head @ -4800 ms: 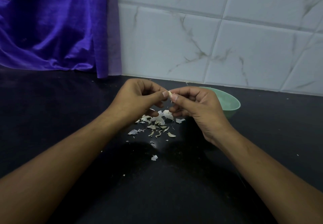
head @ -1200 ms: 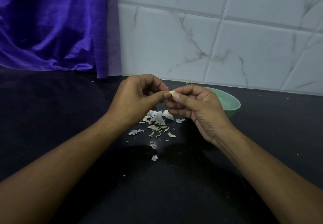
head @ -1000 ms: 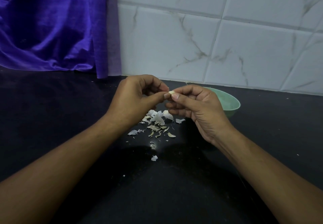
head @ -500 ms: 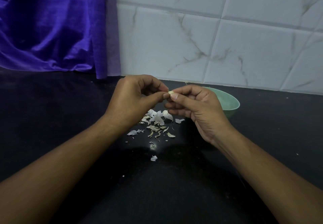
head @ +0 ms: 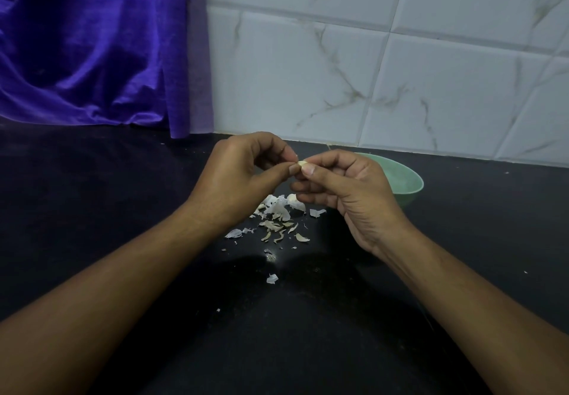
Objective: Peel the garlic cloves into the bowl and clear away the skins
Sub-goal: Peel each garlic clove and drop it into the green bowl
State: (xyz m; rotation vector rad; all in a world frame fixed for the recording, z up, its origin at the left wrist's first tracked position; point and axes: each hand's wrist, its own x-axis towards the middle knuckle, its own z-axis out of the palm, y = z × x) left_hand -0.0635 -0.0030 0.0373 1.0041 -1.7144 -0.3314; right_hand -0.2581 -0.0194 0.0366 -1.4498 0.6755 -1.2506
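left hand (head: 234, 179), right hand (head: 348, 191): 2 | garlic clove (head: 302, 164): 1 | bowl (head: 406, 186): 1 | skins (head: 277, 217): many

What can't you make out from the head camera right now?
Head view:
Inside of the green bowl: mostly behind the right hand, contents unseen.
Of the garlic clove only a tip shows between left hand and right; remaining skin too small to tell.
Far edge of the skins pile: under both hands.

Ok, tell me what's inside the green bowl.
Only a bare green inner wall shows in the bowl, with nothing on it. The right hand covers its left part and the near rim hides the bottom, so whatever lies there is unseen.
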